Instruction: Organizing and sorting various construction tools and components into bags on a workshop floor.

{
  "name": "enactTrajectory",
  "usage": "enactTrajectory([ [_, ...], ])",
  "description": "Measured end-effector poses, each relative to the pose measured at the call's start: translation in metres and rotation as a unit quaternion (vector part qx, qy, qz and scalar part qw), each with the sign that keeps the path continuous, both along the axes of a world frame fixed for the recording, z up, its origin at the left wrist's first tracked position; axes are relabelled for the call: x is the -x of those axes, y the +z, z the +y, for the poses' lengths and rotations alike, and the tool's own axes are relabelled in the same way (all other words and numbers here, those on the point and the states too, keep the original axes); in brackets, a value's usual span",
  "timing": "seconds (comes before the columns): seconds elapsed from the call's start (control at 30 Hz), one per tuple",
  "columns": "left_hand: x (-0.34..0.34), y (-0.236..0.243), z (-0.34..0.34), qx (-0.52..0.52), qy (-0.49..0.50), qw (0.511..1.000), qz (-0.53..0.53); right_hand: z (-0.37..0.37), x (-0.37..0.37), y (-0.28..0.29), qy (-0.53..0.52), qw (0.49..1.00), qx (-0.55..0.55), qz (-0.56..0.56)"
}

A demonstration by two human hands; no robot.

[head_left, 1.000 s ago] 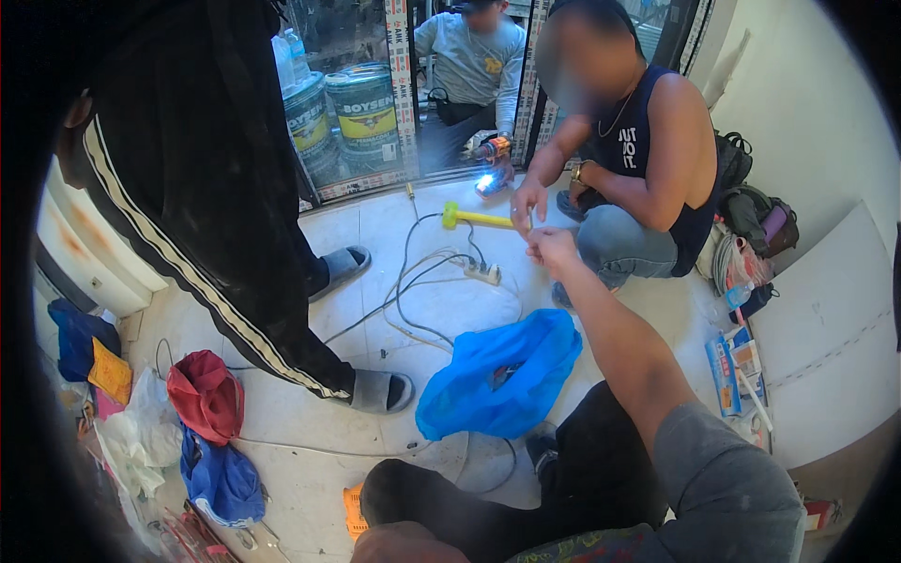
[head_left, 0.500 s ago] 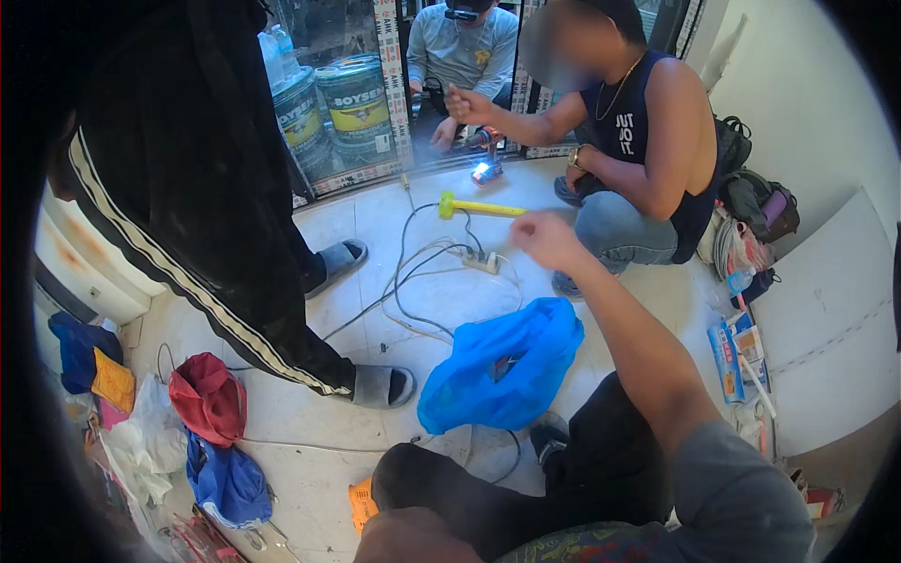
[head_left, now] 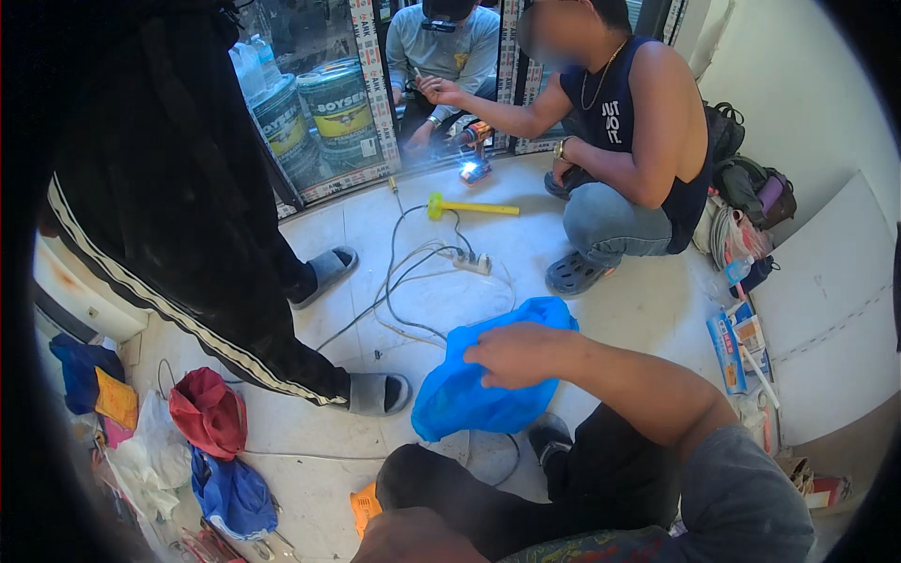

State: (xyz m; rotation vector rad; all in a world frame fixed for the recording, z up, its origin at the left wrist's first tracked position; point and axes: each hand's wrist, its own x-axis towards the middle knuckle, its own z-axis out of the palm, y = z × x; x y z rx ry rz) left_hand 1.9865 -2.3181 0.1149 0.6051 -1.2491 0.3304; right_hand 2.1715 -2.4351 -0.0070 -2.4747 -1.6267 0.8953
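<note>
My right hand (head_left: 507,358) is over the opening of the blue fabric bag (head_left: 446,403), its fingers curled; I cannot make out what they hold, if anything. My left hand is not in view; only part of my left arm (head_left: 413,535) shows at the bottom edge. Beyond the bag lie tangled cords around a power strip (head_left: 469,263), a yellow-handled mallet (head_left: 479,209) and a drill (head_left: 477,141) with its light on.
A crouching co-worker (head_left: 638,131) holds a small object toward another person (head_left: 441,56) in the doorway. Someone in black trousers (head_left: 188,235) stands left. Bags (head_left: 206,413) line the left; backpacks (head_left: 751,197), boxes (head_left: 727,347) and a white board (head_left: 826,310) line the right.
My right hand has moved down from beside the co-worker's hand to the blue bag. The co-worker's hand has risen toward the person in the doorway, who has let go of the drill.
</note>
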Motion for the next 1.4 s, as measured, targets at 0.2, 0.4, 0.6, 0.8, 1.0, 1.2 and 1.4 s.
enactTrajectory([
  [0.2, -0.006, 0.006, -0.007, 0.023, 0.044, 0.998, -0.036, 0.005, -0.002, 0.006, -0.013, 0.998, -0.061, 0.003],
  [0.4, -0.006, -0.002, -0.018, 0.048, 0.050, 0.997, 0.024, 0.003, -0.001, 0.006, 0.002, 0.997, -0.072, 0.018],
  [0.6, -0.012, -0.006, -0.003, 0.001, 0.017, 1.000, -0.012, 0.000, -0.006, 0.010, -0.002, 0.999, -0.039, 0.023],
  [0.8, -0.015, -0.004, -0.017, 0.026, 0.042, 0.999, 0.010, 0.002, -0.004, 0.008, 0.005, 0.999, -0.036, 0.036],
  [1.0, -0.015, -0.002, -0.013, 0.024, 0.037, 0.999, 0.007, -0.002, -0.003, 0.011, 0.008, 0.999, -0.030, 0.035],
  [1.2, -0.012, -0.004, -0.010, 0.010, 0.001, 1.000, -0.002, 0.002, -0.001, 0.012, 0.009, 0.999, -0.028, 0.034],
  [1.4, -0.011, 0.000, -0.016, 0.036, 0.042, 0.998, -0.007, 0.005, 0.000, 0.013, 0.014, 0.999, -0.038, 0.031],
])
